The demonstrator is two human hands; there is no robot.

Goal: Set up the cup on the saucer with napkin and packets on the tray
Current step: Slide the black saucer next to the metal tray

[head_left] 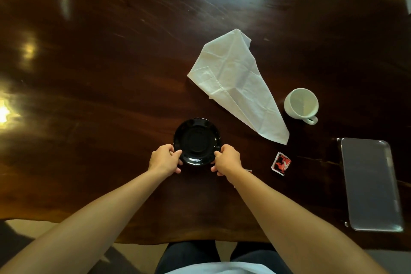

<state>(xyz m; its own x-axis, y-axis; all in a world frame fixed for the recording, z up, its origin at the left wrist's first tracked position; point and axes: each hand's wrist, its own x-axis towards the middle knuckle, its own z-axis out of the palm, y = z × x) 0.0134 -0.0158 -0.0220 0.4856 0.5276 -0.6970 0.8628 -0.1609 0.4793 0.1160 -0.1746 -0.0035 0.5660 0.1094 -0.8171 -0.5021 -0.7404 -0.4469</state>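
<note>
A black saucer [196, 138] sits on the dark wooden table in front of me. My left hand [165, 159] grips its near left rim and my right hand [226, 159] grips its near right rim. A white napkin [235, 82] lies unfolded and creased beyond the saucer to the right. Farther right a white cup [301, 104] stands upright, its handle toward me. A red and white packet [281, 163] lies right of my right hand. The edge of a second packet [248, 171] peeks out from behind my right wrist. A grey metal tray [371, 182] lies at the right.
The dark wooden table [111, 73] stretches wide to the left and far side, with bright light glare at the left edge. Its near edge runs just above my lap.
</note>
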